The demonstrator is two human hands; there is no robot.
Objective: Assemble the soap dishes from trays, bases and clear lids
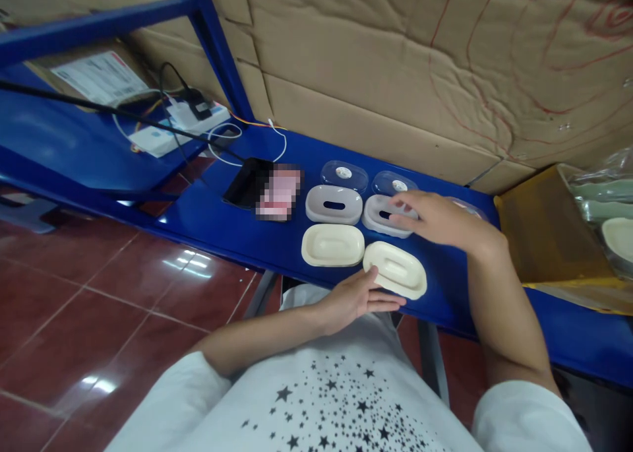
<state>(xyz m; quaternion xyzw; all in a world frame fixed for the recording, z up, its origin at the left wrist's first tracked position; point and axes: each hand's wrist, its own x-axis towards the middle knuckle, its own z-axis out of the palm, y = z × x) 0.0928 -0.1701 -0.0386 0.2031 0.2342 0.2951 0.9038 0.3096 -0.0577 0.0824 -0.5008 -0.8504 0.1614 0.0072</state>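
Observation:
My left hand (pixel 363 297) is closed on the near edge of a cream oval dish (pixel 403 273), thumb on top and fingers beneath. The dish lies tilted at the table's front edge. Another cream dish (pixel 333 245) lies to its left. My right hand (pixel 426 218), fingers apart, is over the right end of a pale grey oval tray with a slot (pixel 374 217); whether it touches the tray is unclear. A matching grey tray (pixel 316 208) sits to the left. Behind them are two clear oval lids (pixel 359 175) (pixel 382 181) with round stickers.
On the blue table (pixel 212 231), a black tray (pixel 240 187) and a blurred pink item (pixel 281 191) stand left. A power strip (pixel 158 139) with cables lies further left. At right is a cardboard box (pixel 544 231) with wrapped dishes. A cardboard wall (pixel 356 76) stands behind.

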